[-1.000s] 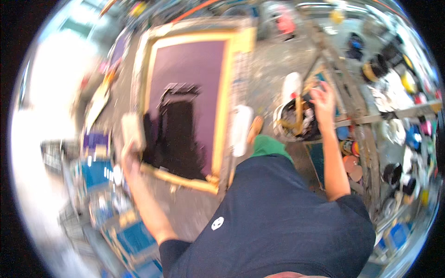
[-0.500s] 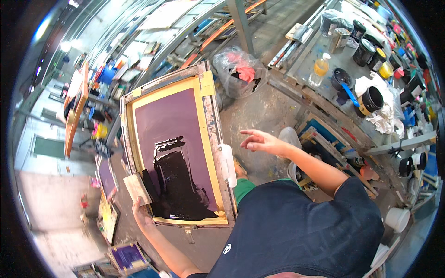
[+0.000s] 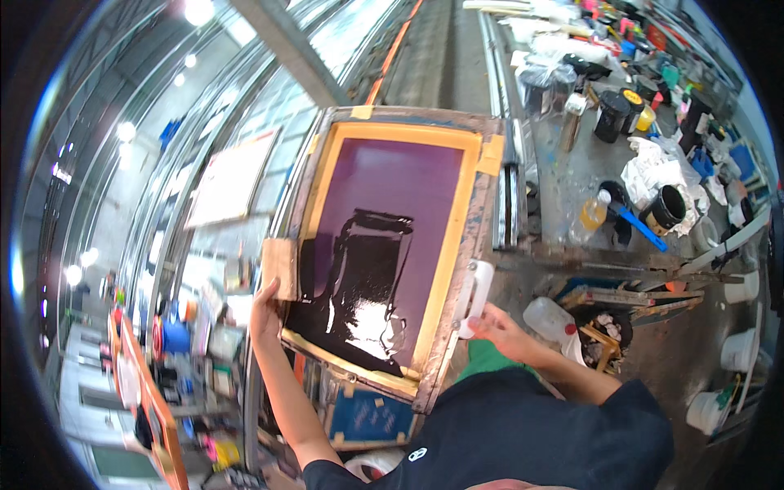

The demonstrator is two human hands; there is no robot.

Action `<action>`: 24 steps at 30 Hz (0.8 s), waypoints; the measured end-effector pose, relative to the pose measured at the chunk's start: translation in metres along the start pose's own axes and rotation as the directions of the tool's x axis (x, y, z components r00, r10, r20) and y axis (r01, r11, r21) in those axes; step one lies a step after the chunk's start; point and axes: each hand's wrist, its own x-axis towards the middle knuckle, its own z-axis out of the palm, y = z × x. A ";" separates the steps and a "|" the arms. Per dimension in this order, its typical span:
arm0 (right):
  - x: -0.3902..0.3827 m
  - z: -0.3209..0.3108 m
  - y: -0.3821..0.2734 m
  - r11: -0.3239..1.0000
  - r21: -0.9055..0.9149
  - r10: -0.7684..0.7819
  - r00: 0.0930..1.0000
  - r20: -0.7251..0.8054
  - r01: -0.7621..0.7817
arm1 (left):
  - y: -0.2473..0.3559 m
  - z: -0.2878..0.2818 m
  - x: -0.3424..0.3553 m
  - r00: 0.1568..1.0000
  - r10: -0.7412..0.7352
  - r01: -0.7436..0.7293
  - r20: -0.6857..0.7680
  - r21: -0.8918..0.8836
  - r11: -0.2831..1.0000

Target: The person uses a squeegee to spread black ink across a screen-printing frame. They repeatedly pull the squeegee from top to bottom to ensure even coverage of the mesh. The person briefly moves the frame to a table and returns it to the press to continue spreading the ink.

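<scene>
A wooden screen printing frame [image 3: 482,196] with yellow tape borders and purple mesh fills the middle, with glossy black ink [image 3: 363,286] spread over its lower half. My left hand [image 3: 265,309] grips the frame's left edge, right under a tan wooden squeegee block [image 3: 279,267] resting on that edge. At the frame's lower right side my right hand [image 3: 500,324] closes on the bottom end of a white handle [image 3: 478,292].
A grimy workbench [image 3: 563,175] on the right carries black ink pots [image 3: 663,208], a bottle of yellow liquid [image 3: 590,214], a blue scraper [image 3: 637,226] and white rags [image 3: 653,167]. A clear plastic jug [image 3: 551,318] and white buckets [image 3: 739,351] stand lower right. A blue panel [image 3: 367,415] lies below the frame.
My right hand came back from the bench on the right and took the frame's white handle. The view swung, and the frame now sits centred and closer, with my left hand still on its left edge.
</scene>
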 end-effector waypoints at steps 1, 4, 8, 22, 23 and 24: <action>0.021 -0.004 -0.006 0.998 0.032 -0.054 0.994 -0.091 0.057 | 0.007 0.007 0.048 0.999 -0.019 0.018 0.036 0.037 0.999; 0.080 -0.040 -0.033 0.968 0.076 -0.200 0.922 -0.331 0.238 | 0.013 0.097 0.177 0.955 -0.043 0.037 0.293 0.025 0.999; 0.164 -0.100 -0.084 0.844 0.006 -0.410 0.652 -0.638 0.537 | 0.043 0.225 0.271 0.908 0.002 0.026 0.419 -0.061 0.998; 0.401 -0.190 -0.230 0.703 -0.210 -0.438 0.181 -0.880 0.680 | 0.046 0.441 0.587 0.772 -0.076 0.113 0.631 -0.019 0.993; 0.429 -0.202 -0.239 0.730 -0.274 -0.460 0.154 -0.875 0.626 | 0.049 0.455 0.617 0.768 -0.068 0.102 0.637 -0.018 0.995; 0.458 -0.214 -0.249 0.753 -0.333 -0.482 0.131 -0.866 0.568 | 0.051 0.470 0.648 0.766 -0.059 0.092 0.640 -0.018 0.996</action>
